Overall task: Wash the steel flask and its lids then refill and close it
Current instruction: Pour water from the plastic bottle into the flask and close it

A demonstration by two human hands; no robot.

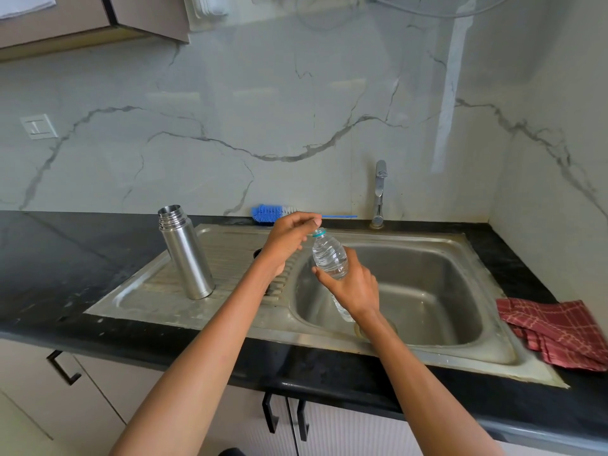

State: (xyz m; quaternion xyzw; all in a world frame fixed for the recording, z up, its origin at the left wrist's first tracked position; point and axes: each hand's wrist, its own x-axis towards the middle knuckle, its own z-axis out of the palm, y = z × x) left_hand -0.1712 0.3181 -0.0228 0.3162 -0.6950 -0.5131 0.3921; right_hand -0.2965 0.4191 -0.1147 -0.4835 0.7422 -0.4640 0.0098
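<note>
**Open flask on the drainboard, water bottle held over the sink**

The steel flask (186, 252) stands upright and uncapped on the ribbed drainboard of the stainless sink (427, 352), left of the basin. I cannot make out its lids from here.

The right hand (352, 286) has its fingers wrapped round the middle of a clear plastic water bottle (330, 258), holding it tilted over the near-left part of the basin. The left hand (286, 241) is at the bottle's neck, thumb and fingers curled as in a pinch right beside the teal ring at the mouth; whether they hold the cap I cannot tell.

The sink is set into a black stone table (59, 274) with pale flecks and water marks. A blue bottle brush (276, 213) lies along the back edge against the wall, and a chrome tap (379, 192) rises behind the basin. A red checked cloth (556, 330) lies crumpled on the table at the sink's right end.

The wall behind is glossy white marble with grey veins, carrying a white switch plate (38, 126) on the left. Cabinet doors with black handles (285, 419) sit under the table, and a wall cabinet hangs upper left.
</note>
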